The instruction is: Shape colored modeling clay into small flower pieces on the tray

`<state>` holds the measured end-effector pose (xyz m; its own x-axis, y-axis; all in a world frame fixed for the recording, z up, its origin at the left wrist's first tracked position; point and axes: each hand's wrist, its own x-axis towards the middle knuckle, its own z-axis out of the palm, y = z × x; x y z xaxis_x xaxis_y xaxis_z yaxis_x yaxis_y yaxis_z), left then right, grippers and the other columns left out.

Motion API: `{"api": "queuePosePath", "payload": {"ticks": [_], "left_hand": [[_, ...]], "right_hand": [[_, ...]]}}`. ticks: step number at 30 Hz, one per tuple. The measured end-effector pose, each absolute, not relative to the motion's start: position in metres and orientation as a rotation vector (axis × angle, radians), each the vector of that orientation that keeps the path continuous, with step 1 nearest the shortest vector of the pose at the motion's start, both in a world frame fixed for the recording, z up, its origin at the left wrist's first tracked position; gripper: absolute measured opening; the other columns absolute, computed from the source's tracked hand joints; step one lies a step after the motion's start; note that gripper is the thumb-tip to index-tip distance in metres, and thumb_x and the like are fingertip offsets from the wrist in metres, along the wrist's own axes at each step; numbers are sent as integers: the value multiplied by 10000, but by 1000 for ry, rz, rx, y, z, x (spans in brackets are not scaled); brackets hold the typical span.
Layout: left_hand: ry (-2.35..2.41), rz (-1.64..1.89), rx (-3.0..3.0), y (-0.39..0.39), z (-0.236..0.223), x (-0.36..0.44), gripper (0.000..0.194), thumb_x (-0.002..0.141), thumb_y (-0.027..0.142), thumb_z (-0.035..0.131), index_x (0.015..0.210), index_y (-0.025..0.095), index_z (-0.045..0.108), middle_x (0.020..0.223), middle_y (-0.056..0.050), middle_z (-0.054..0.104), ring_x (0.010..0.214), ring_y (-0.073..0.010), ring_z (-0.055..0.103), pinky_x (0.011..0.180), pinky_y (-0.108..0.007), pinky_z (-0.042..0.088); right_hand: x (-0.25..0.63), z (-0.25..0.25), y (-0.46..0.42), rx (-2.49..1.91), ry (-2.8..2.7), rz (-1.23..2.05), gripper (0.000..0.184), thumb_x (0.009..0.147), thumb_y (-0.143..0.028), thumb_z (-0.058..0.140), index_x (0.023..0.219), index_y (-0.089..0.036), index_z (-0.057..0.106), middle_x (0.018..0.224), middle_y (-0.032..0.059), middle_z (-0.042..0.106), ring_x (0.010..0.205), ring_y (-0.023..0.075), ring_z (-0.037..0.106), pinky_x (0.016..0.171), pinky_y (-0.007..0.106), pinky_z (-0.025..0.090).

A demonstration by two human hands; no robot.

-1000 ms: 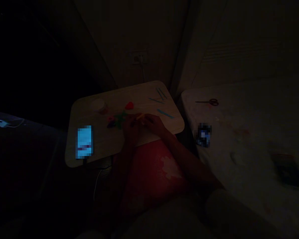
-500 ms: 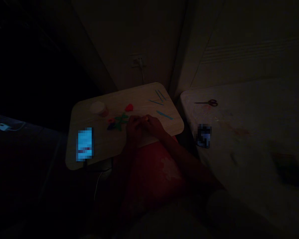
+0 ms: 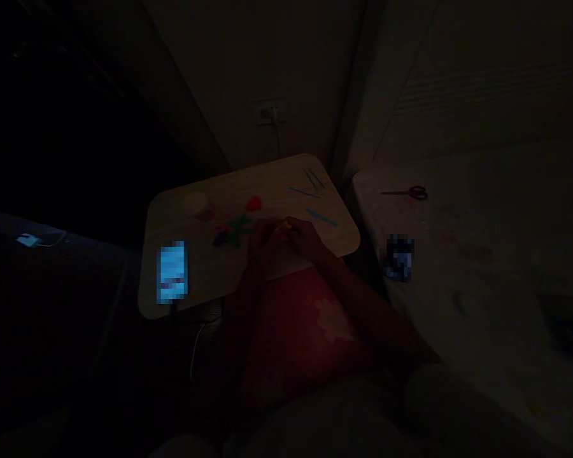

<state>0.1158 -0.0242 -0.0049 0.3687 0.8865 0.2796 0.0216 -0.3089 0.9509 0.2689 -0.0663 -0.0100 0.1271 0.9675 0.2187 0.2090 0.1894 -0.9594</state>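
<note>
My left hand (image 3: 261,239) and my right hand (image 3: 306,235) are close together over the near edge of the small table (image 3: 195,267). Between their fingertips is a small orange-yellow lump of modelling clay (image 3: 283,226), held by both with curled fingers. Left of my hands lie a green clay shape with several arms (image 3: 239,230) and a dark blue and red clay piece (image 3: 219,236). A red clay lump (image 3: 253,203) sits just behind them. Dim light hides the finger details.
Several thin blue tools (image 3: 305,192) and a blue clay knife (image 3: 321,217) lie at the table's right. A tub (image 3: 198,205) and a lit phone (image 3: 172,273) stand left. Scissors (image 3: 413,193) rest on the pale surface at right; a wall socket (image 3: 270,112) is behind.
The whole view has shifted slightly, so things appear a little further right. My hands remain together at the orange-yellow clay, with slightly changed finger positions.
</note>
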Motion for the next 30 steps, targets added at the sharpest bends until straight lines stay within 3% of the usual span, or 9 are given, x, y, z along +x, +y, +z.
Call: {"api": "queuePosePath", "payload": {"ticks": [6,12,16,26,30], "left_hand": [[861,1025,1836,-28,-3,117,374,903,545,719,1041,201,662,954,-49,711,856,-188,663,777,-298,541],[860,986,1913,-31,3,116,390,1002,571,573,880,206,634,777,-12,646,702,-164,574,657,-285,458],[894,997,1886,-31,2,116,383,982,581,597,883,212,622,760,-1,628,689,-161,549,636,-280,419],[895,977,1923,-34,5,117,436,980,588,603,760,213,578,678,9,555,635,-156,490,601,-288,370],[861,968,1918,-34,4,116,439,984,590,592,769,208,611,692,-3,598,650,-163,536,619,-288,412]], "right_hand": [[270,-11,-66,-1248,-1281,885,461,915,-613,599,802,-181,712,756,33,696,722,172,612,678,276,466],[267,-11,-68,-1249,-1275,876,611,975,-732,426,763,-204,651,734,41,674,691,173,596,658,290,469],[267,-11,-70,-1263,-1282,815,633,976,-772,383,741,-224,596,708,32,641,668,171,566,652,300,455],[268,-8,-71,-1273,-1341,841,581,1013,-678,390,785,-214,655,746,42,688,696,177,608,687,301,480],[268,-7,-71,-1283,-1398,835,583,1016,-654,405,771,-204,682,717,47,691,667,180,608,674,305,467]]}}
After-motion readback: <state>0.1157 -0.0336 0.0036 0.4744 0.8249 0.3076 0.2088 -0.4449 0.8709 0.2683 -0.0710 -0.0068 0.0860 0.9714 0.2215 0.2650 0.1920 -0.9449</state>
